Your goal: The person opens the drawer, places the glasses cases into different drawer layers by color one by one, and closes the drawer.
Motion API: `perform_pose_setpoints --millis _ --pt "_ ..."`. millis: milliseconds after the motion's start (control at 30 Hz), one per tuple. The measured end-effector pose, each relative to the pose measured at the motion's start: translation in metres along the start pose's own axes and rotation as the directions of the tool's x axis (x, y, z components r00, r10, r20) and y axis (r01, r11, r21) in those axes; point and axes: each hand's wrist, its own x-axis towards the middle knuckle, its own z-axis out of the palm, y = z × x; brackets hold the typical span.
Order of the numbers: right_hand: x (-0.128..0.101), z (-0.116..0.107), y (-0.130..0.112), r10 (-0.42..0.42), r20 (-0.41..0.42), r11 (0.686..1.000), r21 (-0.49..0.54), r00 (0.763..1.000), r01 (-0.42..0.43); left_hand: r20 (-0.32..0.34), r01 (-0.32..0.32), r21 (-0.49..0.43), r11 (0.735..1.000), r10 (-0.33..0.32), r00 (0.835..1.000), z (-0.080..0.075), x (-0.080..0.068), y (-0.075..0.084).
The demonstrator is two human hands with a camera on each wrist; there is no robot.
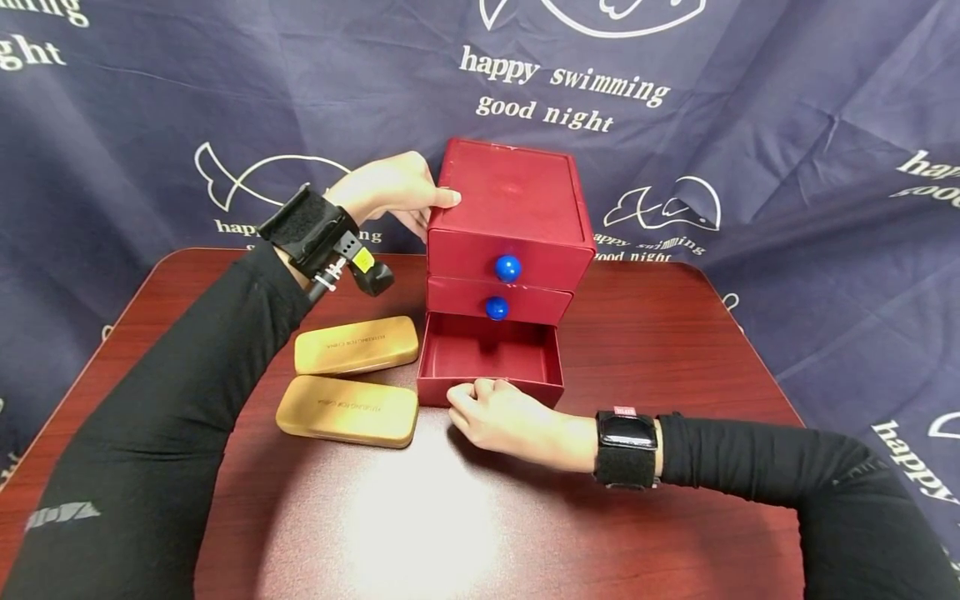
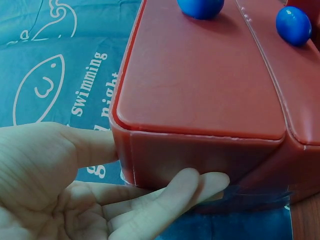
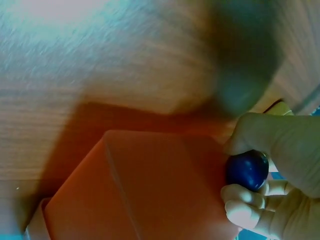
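Note:
A red plastic drawer cabinet (image 1: 513, 187) has its bottom drawer (image 1: 480, 360) pulled out, with no contents visible inside. Two upper drawers are closed, each with a blue knob (image 1: 507, 268). At the cabinet's upper left edge, my left hand (image 1: 393, 187) rests its thumb on top. The left wrist view shows the fairly straight fingers (image 2: 165, 205) lying along the side wall. My right hand (image 1: 510, 421) is at the bottom drawer's front. It pinches a round blue knob (image 3: 247, 170) between thumb and fingers, as the right wrist view shows.
Left of the drawer, two gold oblong cases lie on the reddish wooden table (image 1: 645, 358): a rear case (image 1: 356, 344) and a front case (image 1: 348, 410). Behind the table hangs a dark blue printed curtain (image 1: 360, 75).

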Motion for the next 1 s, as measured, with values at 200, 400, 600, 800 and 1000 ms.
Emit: perform_pose_setpoints --millis 200,400,600,800,1000 --pt "-0.003 -0.010 -0.008 -0.003 -0.028 1.000 -0.013 1.000 0.002 -0.014 -0.006 0.039 0.999 0.006 1.000 -0.001 -0.001 0.000" --pt "-0.005 -0.016 -0.015 -0.002 -0.056 1.000 -0.005 0.998 0.002 -0.017 -0.001 0.056 0.998 0.002 1.000 -0.001 -0.002 0.000" --pt "-0.007 -0.022 -0.021 -0.016 -0.060 1.000 -0.014 0.998 0.015 -0.010 -0.004 0.023 1.000 0.004 1.000 0.000 -0.003 0.001" --pt "-0.009 -0.026 -0.026 -0.050 -0.059 0.999 -0.023 0.997 0.048 -0.005 -0.004 0.013 1.000 0.004 1.000 0.000 -0.003 0.001" --pt "-0.010 -0.027 -0.030 -0.058 -0.049 0.998 -0.019 0.997 0.057 -0.013 -0.014 0.013 1.000 0.014 1.000 0.000 -0.003 0.000"
